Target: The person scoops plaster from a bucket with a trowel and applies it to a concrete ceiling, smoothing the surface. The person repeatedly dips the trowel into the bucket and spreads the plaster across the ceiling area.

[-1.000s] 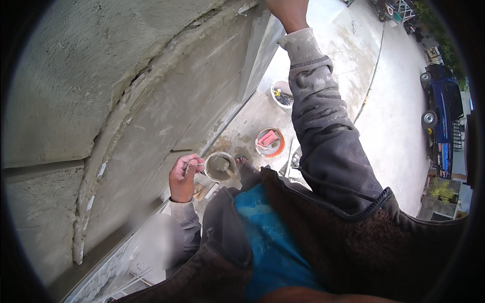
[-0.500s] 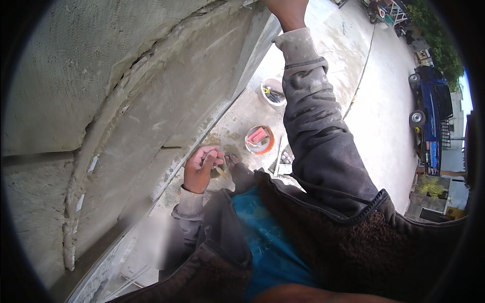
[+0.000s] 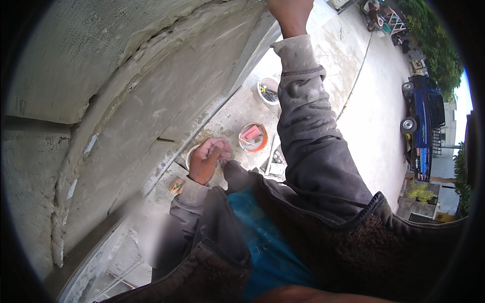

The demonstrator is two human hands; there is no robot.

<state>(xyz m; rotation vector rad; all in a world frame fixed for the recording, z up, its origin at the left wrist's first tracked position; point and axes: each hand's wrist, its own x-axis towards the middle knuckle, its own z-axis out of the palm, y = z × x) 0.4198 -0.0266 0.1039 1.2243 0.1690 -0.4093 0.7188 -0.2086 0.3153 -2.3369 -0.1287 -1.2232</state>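
My right hand (image 3: 291, 15) is raised to the top edge, beside the far end of a grey plastered concrete wall (image 3: 166, 101). Its fingers are cut off by the frame, so its grip does not show. Lower down, near the foot of that wall, hangs my left hand (image 3: 206, 160); its fingers are loosely curled and apart from the thumb, and I see nothing in them. A rough, raised mortar ridge (image 3: 108, 108) curves along the wall, with a dark crack beside it and small white chips set in it.
On the floor below stand an orange-rimmed bucket (image 3: 263, 143) with a red block-like thing (image 3: 251, 133) inside and a white bucket (image 3: 262, 96) of tools. A wooden piece (image 3: 176, 185) lies near my left wrist. Farther right, a blue pickup (image 3: 427, 118) is parked on pale concrete (image 3: 371, 111).
The view has shifted slightly, so the buckets and truck sit a little farther left. My left hand has moved up slightly in view; my right arm stays raised.
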